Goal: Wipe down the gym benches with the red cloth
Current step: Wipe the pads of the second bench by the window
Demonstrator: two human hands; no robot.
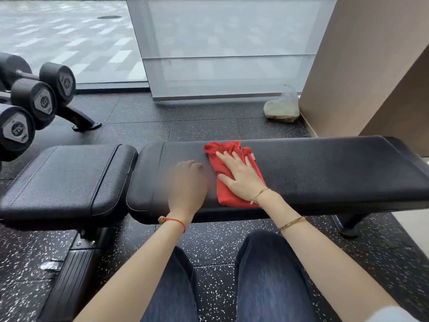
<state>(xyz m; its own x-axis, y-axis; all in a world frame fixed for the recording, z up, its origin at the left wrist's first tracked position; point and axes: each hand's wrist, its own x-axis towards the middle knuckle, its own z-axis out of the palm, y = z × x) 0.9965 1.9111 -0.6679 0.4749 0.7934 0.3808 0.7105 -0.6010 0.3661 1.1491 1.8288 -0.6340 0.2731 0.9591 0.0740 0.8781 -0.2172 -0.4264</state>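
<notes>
A black padded gym bench (325, 173) runs across the view, with a long back pad on the right and a shorter seat pad (65, 180) on the left. The red cloth (220, 159) lies spread on the long pad near its left end. My right hand (241, 175) presses flat on the cloth with straight, spread fingers. My left hand (188, 182) rests on the bare pad just left of the cloth, blurred, its fingers bent at the knuckles and holding nothing.
Black dumbbells (34, 101) sit on a rack at the left. A plastic bag (283, 108) lies on the speckled rubber floor (209, 126) by a beige wall (362, 66). A glass wall stands behind the bench. My knees are below the bench's near edge.
</notes>
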